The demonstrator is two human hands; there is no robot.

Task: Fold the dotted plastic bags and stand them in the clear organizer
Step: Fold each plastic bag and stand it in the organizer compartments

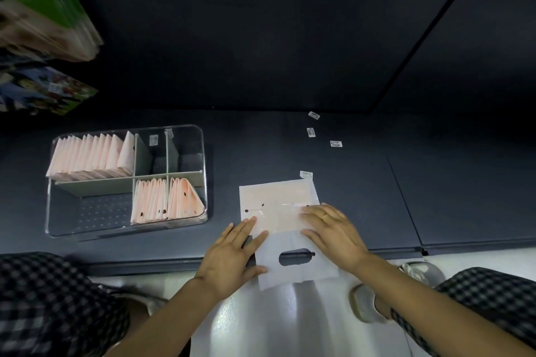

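A pale pink dotted plastic bag [278, 203] lies flat on the dark shelf, its handle cut-out end hanging over the front edge. My left hand [232, 255] rests flat on the bag's left edge with straight fingers. My right hand [333, 229] presses flat on the bag's right side. To the left stands the clear organizer [200, 139] with grey dividers. Several folded pink bags [90, 156] stand in its back left compartment, and more folded bags [166, 200] stand in two front compartments.
Small white labels [311, 132] lie on the shelf behind the bag. A stack of books or packages [43, 17] sits at the upper left. More white bags [290, 322] lie below the shelf edge. Checked trouser knees [52, 307] flank both sides.
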